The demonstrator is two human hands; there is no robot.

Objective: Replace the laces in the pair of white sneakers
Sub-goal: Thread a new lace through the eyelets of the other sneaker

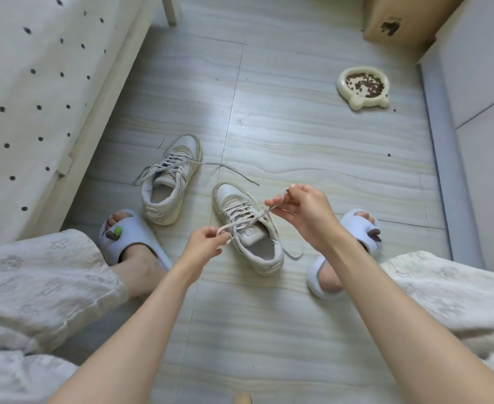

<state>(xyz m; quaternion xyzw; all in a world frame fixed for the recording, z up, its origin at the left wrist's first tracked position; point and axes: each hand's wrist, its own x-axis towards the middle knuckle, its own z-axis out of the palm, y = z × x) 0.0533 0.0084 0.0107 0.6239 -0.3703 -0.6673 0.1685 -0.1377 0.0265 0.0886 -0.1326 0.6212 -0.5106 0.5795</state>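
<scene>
Two white sneakers sit on the floor (312, 158) between the person's slippered feet. The near sneaker (248, 225) lies in the middle, toe pointing away, and both hands work its lace (241, 224). The left hand (203, 243) pinches one lace end just left of the tongue; the right hand (301, 211) pinches the other end, lifted above the shoe's right side. The far sneaker (168, 182) stands further left, its loose lace (225, 166) trailing right across the tiles. A pet bowl (363, 88) with kibble sits far right
</scene>
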